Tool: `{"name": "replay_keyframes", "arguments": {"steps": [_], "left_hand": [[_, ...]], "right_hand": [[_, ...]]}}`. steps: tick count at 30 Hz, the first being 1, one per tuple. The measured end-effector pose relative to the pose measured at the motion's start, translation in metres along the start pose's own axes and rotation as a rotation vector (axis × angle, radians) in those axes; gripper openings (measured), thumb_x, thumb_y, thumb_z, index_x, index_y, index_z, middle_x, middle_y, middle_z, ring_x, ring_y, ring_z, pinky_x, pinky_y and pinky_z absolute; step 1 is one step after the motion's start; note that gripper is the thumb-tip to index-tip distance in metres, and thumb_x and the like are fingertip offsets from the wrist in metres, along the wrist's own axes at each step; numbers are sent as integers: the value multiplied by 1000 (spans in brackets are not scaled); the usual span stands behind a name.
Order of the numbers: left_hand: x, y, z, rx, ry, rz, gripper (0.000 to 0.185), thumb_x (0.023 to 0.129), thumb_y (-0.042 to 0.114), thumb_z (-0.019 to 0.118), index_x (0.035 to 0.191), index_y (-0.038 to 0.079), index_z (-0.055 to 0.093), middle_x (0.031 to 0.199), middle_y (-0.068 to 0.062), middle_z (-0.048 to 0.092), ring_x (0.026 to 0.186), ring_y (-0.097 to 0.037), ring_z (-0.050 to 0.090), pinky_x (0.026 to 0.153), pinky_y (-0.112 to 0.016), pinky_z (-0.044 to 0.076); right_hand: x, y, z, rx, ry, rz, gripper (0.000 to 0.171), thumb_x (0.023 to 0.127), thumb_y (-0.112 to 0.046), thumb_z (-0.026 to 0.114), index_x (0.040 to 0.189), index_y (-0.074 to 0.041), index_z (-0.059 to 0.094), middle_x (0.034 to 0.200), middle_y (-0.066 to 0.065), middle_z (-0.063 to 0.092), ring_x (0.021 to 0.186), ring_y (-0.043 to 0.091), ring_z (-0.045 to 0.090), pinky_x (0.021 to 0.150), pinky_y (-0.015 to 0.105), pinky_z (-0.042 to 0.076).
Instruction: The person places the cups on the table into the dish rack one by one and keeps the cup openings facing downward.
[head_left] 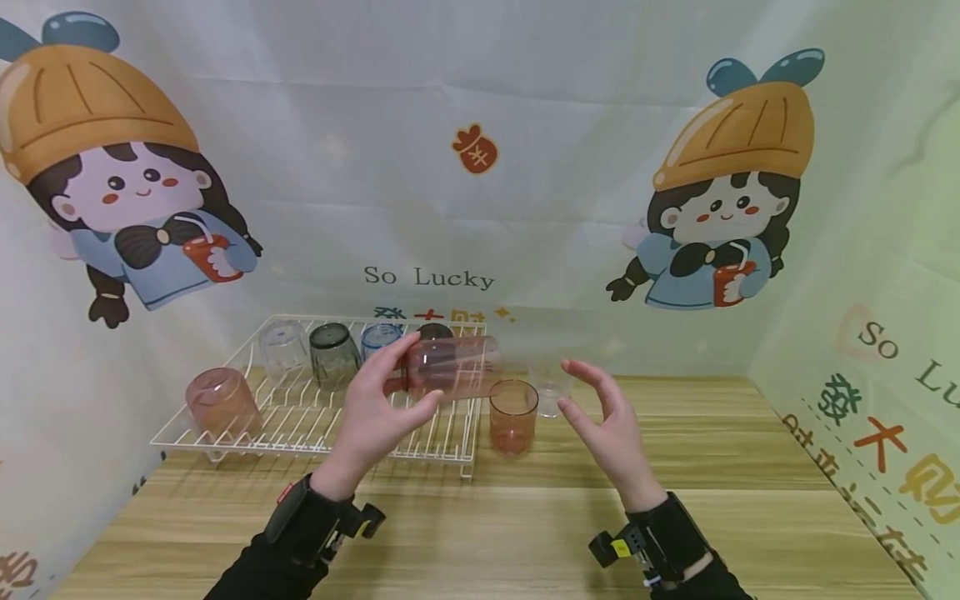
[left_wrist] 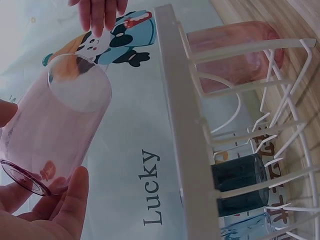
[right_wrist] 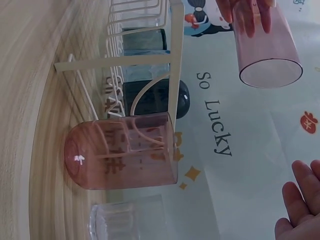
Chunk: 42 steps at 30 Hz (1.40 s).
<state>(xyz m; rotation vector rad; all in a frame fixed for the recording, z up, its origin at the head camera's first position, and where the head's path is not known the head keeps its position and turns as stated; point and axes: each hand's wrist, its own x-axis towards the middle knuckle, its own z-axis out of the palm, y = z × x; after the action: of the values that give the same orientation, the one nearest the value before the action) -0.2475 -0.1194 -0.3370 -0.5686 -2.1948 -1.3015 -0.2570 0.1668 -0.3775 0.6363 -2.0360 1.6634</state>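
My left hand (head_left: 375,417) grips a transparent pink glass (head_left: 472,367) by its base, above the right end of a white wire rack (head_left: 442,454). The glass lies on its side in the air, its open mouth facing my right hand (head_left: 618,433). That hand holds nothing; its thumb and fingers are spread apart. In the left wrist view, fingers curl round the base of the pink glass (left_wrist: 60,120). An upright orange-pink glass (head_left: 513,425) stands on the table beside the rack. Next to it is a clear glass (head_left: 551,398), partly behind my right fingertips.
On the rack, a pink glass (head_left: 222,400) sits at the left front. Along the back are a clear glass (head_left: 285,354), a dark grey glass (head_left: 334,354), a blue glass (head_left: 381,337) and another dark glass (head_left: 435,331), partly covered. A printed cloth (head_left: 555,250) hangs behind the wooden table (head_left: 540,533).
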Motion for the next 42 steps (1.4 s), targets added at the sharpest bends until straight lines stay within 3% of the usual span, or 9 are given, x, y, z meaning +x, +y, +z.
{"name": "replay_keyframes", "arguments": {"steps": [11, 23, 31, 39, 42], "left_hand": [[-2, -13, -7, 33, 7, -16, 73, 73, 6, 78, 138, 10, 47, 123, -11, 54, 102, -23, 56, 82, -28, 56], [-3, -22, -17, 94, -6, -76, 72, 74, 9, 77, 139, 11, 46, 121, -10, 54, 102, -20, 53, 81, -29, 56], [-4, -27, -26, 147, 12, -75, 73, 73, 9, 77, 139, 9, 46, 119, -11, 55, 100, -23, 54, 78, -32, 56], [-4, -33, -37, 182, 17, -114, 69, 75, 10, 76, 138, 7, 47, 117, -11, 53, 97, -18, 50, 76, -17, 53], [-4, -35, -41, 209, 15, -118, 69, 76, 11, 76, 138, 6, 46, 116, -12, 53, 97, -18, 50, 76, -17, 52]], "right_hand": [[-3, 6, -2, -32, 2, -4, 47, 87, -5, 65, 132, -3, 50, 135, 14, 53, 129, 26, 41, 113, 52, 23], [-4, 14, -7, -95, -19, 11, 50, 87, -8, 66, 134, -5, 48, 137, 14, 51, 130, 30, 40, 111, 57, 24], [-5, 16, -11, -146, -33, 27, 52, 87, -10, 67, 135, -6, 47, 139, 13, 50, 131, 31, 39, 112, 55, 25], [-6, 18, -19, -247, -46, -3, 56, 85, -13, 70, 136, -6, 47, 139, 15, 49, 130, 34, 40, 109, 58, 27], [-6, 19, -21, -291, -57, -4, 59, 84, -12, 71, 137, -6, 46, 139, 15, 49, 129, 35, 40, 108, 58, 27]]}}
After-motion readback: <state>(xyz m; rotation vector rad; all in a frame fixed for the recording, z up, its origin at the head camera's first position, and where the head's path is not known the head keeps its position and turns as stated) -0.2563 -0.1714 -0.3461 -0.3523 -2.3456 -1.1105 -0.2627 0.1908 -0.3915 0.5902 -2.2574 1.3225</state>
